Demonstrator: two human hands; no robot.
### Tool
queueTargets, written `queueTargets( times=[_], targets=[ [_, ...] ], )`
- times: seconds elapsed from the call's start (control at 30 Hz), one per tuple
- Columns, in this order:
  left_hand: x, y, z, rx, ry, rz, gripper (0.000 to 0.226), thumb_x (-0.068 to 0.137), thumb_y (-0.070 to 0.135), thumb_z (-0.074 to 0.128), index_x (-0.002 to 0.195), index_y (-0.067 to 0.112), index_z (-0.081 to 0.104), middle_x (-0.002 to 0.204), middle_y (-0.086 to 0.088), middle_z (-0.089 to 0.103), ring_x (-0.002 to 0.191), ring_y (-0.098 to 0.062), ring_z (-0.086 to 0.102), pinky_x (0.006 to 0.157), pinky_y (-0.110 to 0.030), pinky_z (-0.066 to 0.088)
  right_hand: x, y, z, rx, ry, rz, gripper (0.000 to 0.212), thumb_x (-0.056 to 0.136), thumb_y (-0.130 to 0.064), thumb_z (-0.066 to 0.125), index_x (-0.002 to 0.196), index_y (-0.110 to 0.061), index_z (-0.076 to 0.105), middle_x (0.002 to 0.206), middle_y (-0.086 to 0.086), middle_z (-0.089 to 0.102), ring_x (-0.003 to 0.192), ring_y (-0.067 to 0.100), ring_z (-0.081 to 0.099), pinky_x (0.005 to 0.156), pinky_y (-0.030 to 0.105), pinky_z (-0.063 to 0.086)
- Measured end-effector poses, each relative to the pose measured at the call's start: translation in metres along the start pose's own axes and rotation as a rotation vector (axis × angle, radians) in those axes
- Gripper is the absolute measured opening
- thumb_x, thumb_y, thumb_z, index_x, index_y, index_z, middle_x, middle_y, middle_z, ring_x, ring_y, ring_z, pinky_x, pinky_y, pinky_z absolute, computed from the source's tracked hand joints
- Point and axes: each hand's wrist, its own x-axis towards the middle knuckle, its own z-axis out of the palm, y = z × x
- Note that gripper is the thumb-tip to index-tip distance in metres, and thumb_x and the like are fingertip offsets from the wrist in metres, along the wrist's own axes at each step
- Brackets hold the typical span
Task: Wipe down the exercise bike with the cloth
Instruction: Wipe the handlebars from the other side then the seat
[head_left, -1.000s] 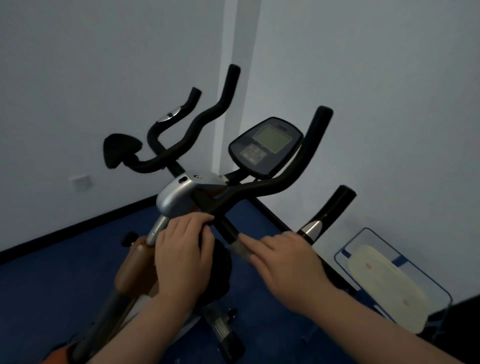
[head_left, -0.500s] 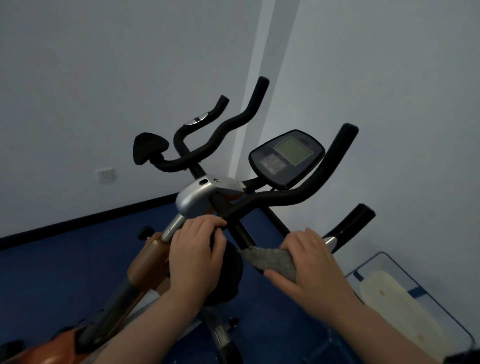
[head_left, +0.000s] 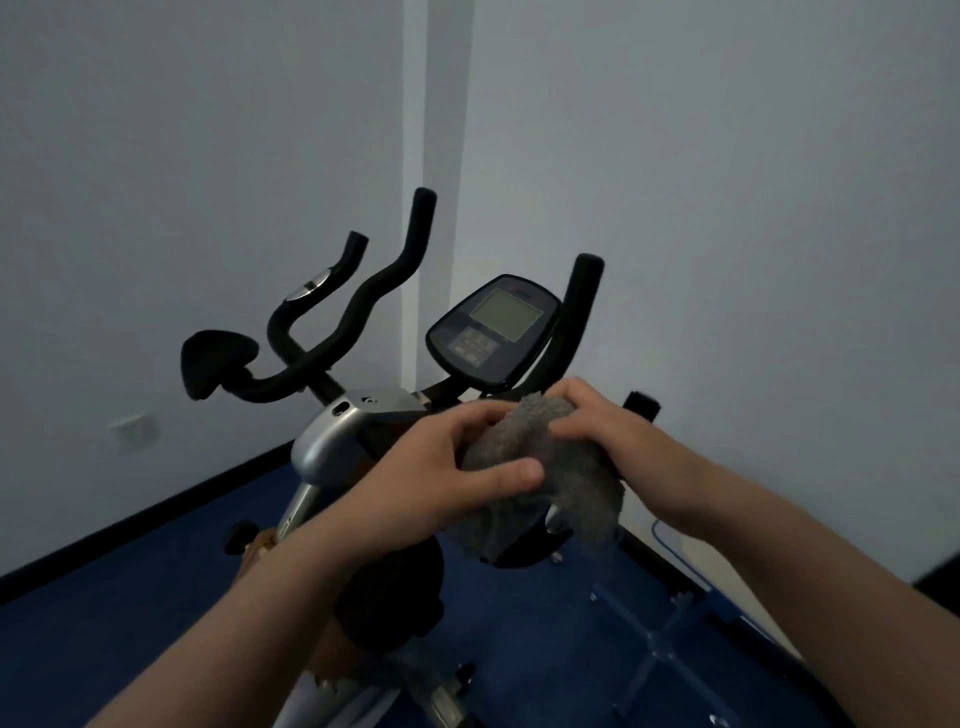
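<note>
The exercise bike (head_left: 332, 436) stands in front of me, with black curved handlebars (head_left: 363, 306), a silver stem cover and a console with a screen (head_left: 493, 332). A grey fluffy cloth (head_left: 540, 483) hangs in the air just in front of the console's lower edge. My left hand (head_left: 441, 462) grips the cloth's left side, thumb across its front. My right hand (head_left: 608, 426) pinches its top right part. The cloth hides the right handlebar's lower section.
The bike sits in a room corner with pale walls close behind and to the right. The floor (head_left: 130, 597) is dark blue with a black skirting. A wall socket (head_left: 130, 428) is low on the left. A blue-framed object (head_left: 675, 623) lies on the floor at right.
My left hand has left the bike's stem and taken hold of the cloth. Both hands have lifted the cloth up toward the console, and the view has shifted.
</note>
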Motion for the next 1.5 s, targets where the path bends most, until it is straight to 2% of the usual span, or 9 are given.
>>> queueTargets(
  times=[0.2, 0.37, 0.5, 0.73, 0.93, 1.1, 1.23, 1.37, 1.5],
  targets=[
    [0.008, -0.022, 0.013, 0.049, 0.097, -0.118, 0.034, 0.075, 0.032, 0.077, 0.093, 0.004, 0.069, 0.088, -0.015, 0.071, 0.083, -0.028, 0.070, 0.077, -0.042, 0.058, 0.002, -0.001, -0.029, -0.383, 0.060, 0.057, 0.004, 0.088, -0.038, 0.056, 0.092, -0.037, 0.055, 0.093, -0.012, 0.064, 0.089, 0.006, 0.062, 0.071, 0.025, 0.050],
    [0.015, -0.056, 0.027, 0.850, 0.124, -0.160, 0.034, 0.085, 0.041, 0.068, 0.114, 0.025, 0.060, 0.105, 0.006, 0.067, 0.098, -0.013, 0.061, 0.086, -0.034, 0.049, 0.023, 0.064, 0.003, -1.312, 0.306, -0.214, 0.028, 0.092, -0.020, 0.057, 0.119, -0.027, 0.056, 0.116, -0.006, 0.060, 0.112, 0.018, 0.054, 0.098, 0.032, 0.028],
    [0.001, -0.073, 0.014, 1.055, 0.267, -0.034, 0.035, 0.092, 0.047, 0.056, 0.122, 0.028, 0.058, 0.113, 0.012, 0.063, 0.106, -0.010, 0.057, 0.093, -0.029, 0.039, 0.015, 0.093, 0.012, -1.318, 0.494, -0.588, 0.017, 0.083, -0.006, 0.063, 0.097, -0.013, 0.070, 0.097, 0.004, 0.066, 0.094, 0.022, 0.062, 0.106, 0.035, 0.033],
    [-0.032, -0.089, 0.001, 1.136, 0.514, 0.236, 0.025, 0.090, 0.031, 0.045, 0.091, 0.022, 0.069, 0.088, 0.008, 0.068, 0.084, -0.013, 0.064, 0.089, -0.030, 0.039, -0.003, 0.119, 0.018, -1.532, 0.262, -0.546, 0.039, 0.098, -0.046, 0.041, 0.099, -0.016, 0.067, 0.110, 0.006, 0.064, 0.116, 0.029, 0.057, 0.115, 0.048, 0.026],
    [-0.034, -0.095, 0.002, 1.061, 0.644, 0.227, 0.025, 0.092, 0.031, 0.044, 0.094, 0.022, 0.068, 0.086, 0.009, 0.067, 0.081, -0.012, 0.063, 0.078, -0.029, 0.040, 0.021, 0.088, -0.072, -1.763, 0.327, -0.791, 0.040, 0.101, -0.028, 0.038, 0.088, -0.014, 0.073, 0.107, 0.007, 0.070, 0.112, 0.028, 0.063, 0.111, 0.044, 0.027],
    [-0.034, -0.097, 0.001, 1.058, 0.658, 0.211, 0.025, 0.091, 0.031, 0.044, 0.094, 0.022, 0.068, 0.083, 0.009, 0.067, 0.077, -0.012, 0.062, 0.072, -0.033, 0.043, 0.018, 0.123, -0.007, -1.403, 0.346, -0.794, 0.033, 0.097, -0.023, 0.044, 0.084, -0.007, 0.070, 0.085, 0.008, 0.066, 0.088, 0.029, 0.061, 0.107, 0.046, 0.035],
    [-0.035, -0.096, 0.002, 1.069, 0.654, 0.193, 0.026, 0.091, 0.031, 0.045, 0.093, 0.021, 0.069, 0.080, 0.009, 0.066, 0.075, -0.014, 0.063, 0.072, -0.034, 0.043, 0.032, 0.112, -0.030, -1.475, 0.266, -0.925, 0.036, 0.094, -0.031, 0.044, 0.069, -0.012, 0.062, 0.066, 0.004, 0.056, 0.063, 0.024, 0.054, 0.077, 0.036, 0.051],
    [-0.036, -0.096, 0.003, 1.062, 0.665, 0.163, 0.026, 0.091, 0.034, 0.044, 0.093, 0.023, 0.068, 0.081, 0.011, 0.065, 0.076, -0.012, 0.061, 0.074, -0.029, 0.038, 0.041, 0.104, -0.077, -1.612, 0.335, -1.017, 0.030, 0.092, -0.022, 0.044, 0.073, -0.012, 0.065, 0.071, 0.004, 0.060, 0.074, 0.024, 0.060, 0.097, 0.039, 0.045],
    [-0.036, -0.098, 0.003, 1.062, 0.688, 0.154, 0.025, 0.091, 0.035, 0.045, 0.092, 0.024, 0.067, 0.080, 0.012, 0.063, 0.075, -0.009, 0.058, 0.073, -0.025, 0.034, 0.034, 0.133, -0.016, -1.227, 0.661, -0.759, 0.030, 0.088, -0.019, 0.040, 0.071, -0.012, 0.064, 0.071, 0.002, 0.060, 0.072, 0.025, 0.057, 0.099, 0.040, 0.037]
  ],
)
